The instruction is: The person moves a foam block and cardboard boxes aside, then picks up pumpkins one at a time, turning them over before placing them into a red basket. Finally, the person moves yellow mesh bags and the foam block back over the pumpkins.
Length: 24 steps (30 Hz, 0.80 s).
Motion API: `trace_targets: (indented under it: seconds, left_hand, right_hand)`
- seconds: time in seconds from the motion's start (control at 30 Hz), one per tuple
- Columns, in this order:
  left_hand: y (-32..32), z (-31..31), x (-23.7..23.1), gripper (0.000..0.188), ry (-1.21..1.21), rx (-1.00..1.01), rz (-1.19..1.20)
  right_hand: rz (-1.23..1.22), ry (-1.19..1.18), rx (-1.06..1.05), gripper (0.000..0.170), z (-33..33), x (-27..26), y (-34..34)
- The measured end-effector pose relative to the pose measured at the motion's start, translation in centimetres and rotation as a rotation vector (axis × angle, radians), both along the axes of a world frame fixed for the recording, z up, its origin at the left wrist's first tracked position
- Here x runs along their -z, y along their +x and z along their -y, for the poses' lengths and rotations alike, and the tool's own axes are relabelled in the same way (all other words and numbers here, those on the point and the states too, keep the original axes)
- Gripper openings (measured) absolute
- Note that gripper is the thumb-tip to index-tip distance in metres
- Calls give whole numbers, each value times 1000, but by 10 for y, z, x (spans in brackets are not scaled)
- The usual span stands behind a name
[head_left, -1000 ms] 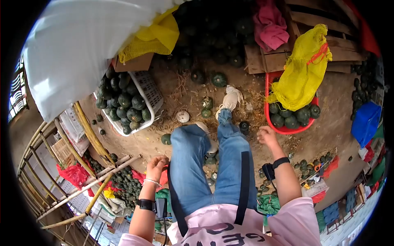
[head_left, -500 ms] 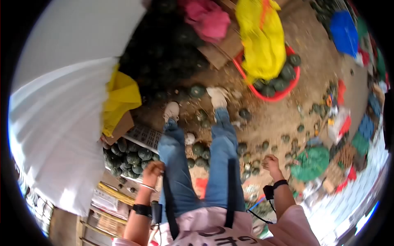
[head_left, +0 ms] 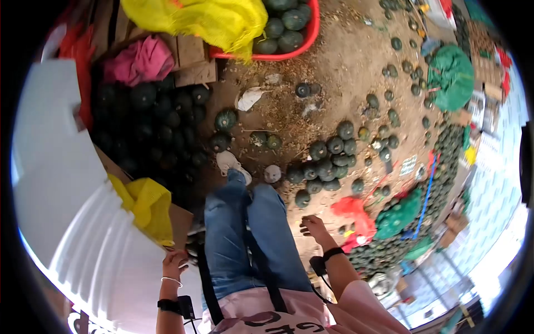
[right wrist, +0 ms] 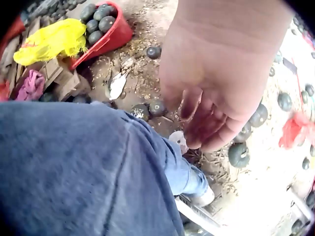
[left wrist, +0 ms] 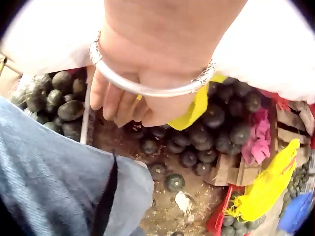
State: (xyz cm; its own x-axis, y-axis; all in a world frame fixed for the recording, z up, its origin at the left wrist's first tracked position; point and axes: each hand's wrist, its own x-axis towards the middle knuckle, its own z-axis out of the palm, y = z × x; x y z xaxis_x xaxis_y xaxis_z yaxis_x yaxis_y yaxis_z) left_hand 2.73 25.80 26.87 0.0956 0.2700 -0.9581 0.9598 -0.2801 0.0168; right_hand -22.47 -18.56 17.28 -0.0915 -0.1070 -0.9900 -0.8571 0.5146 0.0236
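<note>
Left hand (head_left: 176, 263) lower left of head view, beside white sheet (head_left: 83, 211); grip part open, fingers loosely bent, holding nothing. Right hand (head_left: 316, 228) lower centre, fingers loosely curled, grip part open, holding nothing. Nearest it, dark green squashes (head_left: 324, 166) clustered on ground at centre, just above hand; red bag (head_left: 356, 214) to its right. Squash heap (head_left: 143, 96) upper left, near pink cloth (head_left: 139, 61). Red basket (head_left: 278, 57) at top, squashes inside, yellow net bag (head_left: 200, 22) draped over its left part.
</note>
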Motion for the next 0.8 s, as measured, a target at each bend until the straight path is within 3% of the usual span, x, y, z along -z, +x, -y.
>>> trace_targets:
  seconds: [0.1, 0.2, 0.27, 0.43, 0.63, 0.73, 0.8]
  left_hand:
    - [44, 21, 18, 17, -83, 109, 51]
    - [65, 45, 34, 19, -126, 41, 177]
    - [74, 86, 25, 19, -124, 112, 151]
    - [61, 143, 8, 18, -157, 238, 87]
    - [21, 163, -4, 18, -295, -68, 173]
    - [-1, 196, -10, 19, -176, -17, 136]
    - [-17, 221, -13, 19, -204, 18, 139]
  right_hand:
    - [-26, -40, 126, 20, -13, 1, -38]
    - [-4, -65, 208, 18, -9, 3, -86]
    - [-37, -99, 276, 19, 3, 1, -105]
    - [-19, -172, 291, 17, 34, -26, -91]
    - [159, -15, 261, 25, 89, -31, -75]
    - [98, -35, 393, 28, 110, -35, -107]
    - [32, -37, 368, 26, 122, -37, -139]
